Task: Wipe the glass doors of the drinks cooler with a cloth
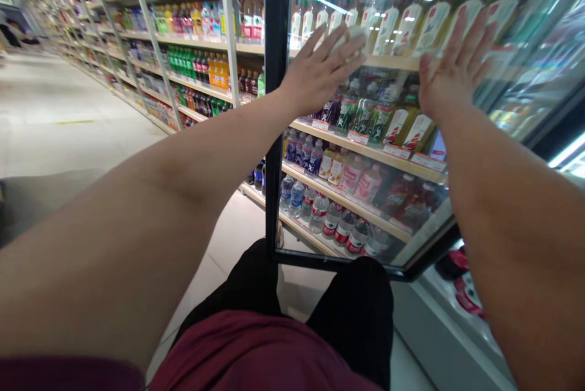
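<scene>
My left hand point(315, 71) lies against the glass door point(393, 196), fingers stretched out. Beneath those fingers a white cloth point(353, 36) is pressed to the pane; most of it is covered, so its full shape cannot be made out. Further right, my right hand point(454, 77) rests on the same pane with its fingers spread and nothing in it. A black frame point(274, 105) surrounds the door, which stands swung out in front of my body. Several shelves of drink bottles point(359, 114) show through the glass.
Long shelves of bottled drinks point(196, 65) run away to the left beside the pale tiled floor point(77, 105). At the lower right, bottles point(466, 293) lie in the cooler behind the door. My knees point(356, 299) are close to the door's bottom edge.
</scene>
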`<act>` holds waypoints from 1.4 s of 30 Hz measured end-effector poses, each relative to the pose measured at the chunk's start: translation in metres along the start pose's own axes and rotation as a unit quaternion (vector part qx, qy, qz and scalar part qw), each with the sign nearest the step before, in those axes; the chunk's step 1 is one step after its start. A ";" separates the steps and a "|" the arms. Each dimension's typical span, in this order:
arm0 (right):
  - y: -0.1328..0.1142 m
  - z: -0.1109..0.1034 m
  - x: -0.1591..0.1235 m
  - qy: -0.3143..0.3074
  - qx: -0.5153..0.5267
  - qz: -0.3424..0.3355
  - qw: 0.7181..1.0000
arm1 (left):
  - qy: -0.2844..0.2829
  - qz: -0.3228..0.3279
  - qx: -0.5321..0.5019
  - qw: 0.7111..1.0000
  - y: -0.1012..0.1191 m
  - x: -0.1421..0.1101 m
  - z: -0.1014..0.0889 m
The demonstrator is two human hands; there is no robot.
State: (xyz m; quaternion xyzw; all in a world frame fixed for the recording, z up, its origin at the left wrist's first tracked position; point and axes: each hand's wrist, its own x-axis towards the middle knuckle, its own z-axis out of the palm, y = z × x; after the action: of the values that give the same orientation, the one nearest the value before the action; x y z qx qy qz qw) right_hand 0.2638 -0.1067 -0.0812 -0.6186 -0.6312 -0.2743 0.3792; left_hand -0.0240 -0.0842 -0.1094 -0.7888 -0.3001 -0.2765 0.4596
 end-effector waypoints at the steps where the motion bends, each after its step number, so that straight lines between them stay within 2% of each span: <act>1: 0.000 0.000 0.000 0.001 0.001 -0.002 1.000 | 0.018 -0.035 -0.002 0.999 0.002 0.001 0.000; 3: 0.001 0.000 0.000 -0.001 0.001 -0.001 1.000 | 0.003 -0.046 -0.011 0.999 0.012 -0.003 0.000; 6: 0.003 0.001 0.001 0.000 0.010 -0.006 1.000 | -0.108 0.083 -0.028 0.990 0.028 -0.012 -0.001; 8: 0.005 0.003 0.001 0.004 0.019 -0.015 1.000 | -0.143 0.155 -0.030 0.977 0.027 -0.013 -0.003; 10: 0.007 0.005 0.003 0.009 0.029 -0.023 0.999 | -0.094 0.135 -0.017 0.986 0.016 -0.008 -0.005; 13: 0.010 0.009 0.006 0.016 0.033 -0.020 0.999 | 0.030 0.012 0.004 0.999 -0.002 0.003 -0.002; 15: 0.010 0.009 0.006 0.020 0.032 -0.018 0.999 | 0.047 -0.033 -0.003 0.998 -0.003 0.004 0.001; 16: 0.010 0.008 0.005 0.021 0.032 -0.019 0.999 | 0.020 -0.015 -0.015 1.000 0.000 0.001 0.002; 19: 0.007 0.004 0.001 0.018 0.032 -0.026 0.999 | -0.129 0.140 -0.051 0.980 0.011 -0.011 0.001; 20: 0.006 0.002 -0.001 0.015 0.031 -0.025 0.999 | -0.158 0.173 -0.054 0.971 0.012 -0.013 0.000; 21: 0.005 0.001 -0.001 0.010 0.031 -0.021 0.999 | -0.161 0.179 -0.050 0.969 0.012 -0.014 -0.001; 22: 0.004 0.000 -0.002 0.007 0.032 -0.019 0.999 | -0.137 0.158 -0.041 0.977 0.009 -0.013 -0.003; 25: 0.003 0.001 0.000 0.006 0.029 -0.012 0.999 | 0.000 0.029 -0.012 1.000 -0.001 -0.004 -0.003; 27: 0.004 0.003 0.002 0.009 0.026 -0.007 1.000 | 0.044 -0.030 0.001 0.999 -0.001 -0.001 0.000; 29: 0.005 0.005 0.004 0.012 0.027 -0.007 1.000 | 0.023 -0.018 0.002 1.000 0.007 -0.004 0.002; 32: 0.006 0.005 0.004 0.010 0.026 -0.013 1.000 | -0.068 0.087 -0.007 0.994 0.021 -0.011 0.000; 34: 0.006 0.004 0.002 0.007 0.020 -0.015 1.000 | -0.096 0.116 -0.008 0.989 0.022 -0.009 -0.002; 36: 0.004 0.002 0.000 0.001 0.016 -0.011 1.000 | -0.066 0.072 -0.006 0.995 0.016 -0.001 -0.004; 40: 0.001 -0.001 0.001 -0.005 0.008 0.000 1.000 | 0.049 -0.041 -0.019 0.998 0.012 0.011 0.004; 42: 0.001 -0.001 0.002 -0.005 0.004 0.004 1.000 | 0.032 -0.022 -0.016 0.999 0.021 0.006 0.008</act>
State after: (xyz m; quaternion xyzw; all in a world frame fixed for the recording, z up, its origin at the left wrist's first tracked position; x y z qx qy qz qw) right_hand 0.2648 -0.1061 -0.0793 -0.6211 -0.6314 -0.2675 0.3795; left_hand -0.0037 -0.0847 -0.1203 -0.7801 -0.2979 -0.3169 0.4498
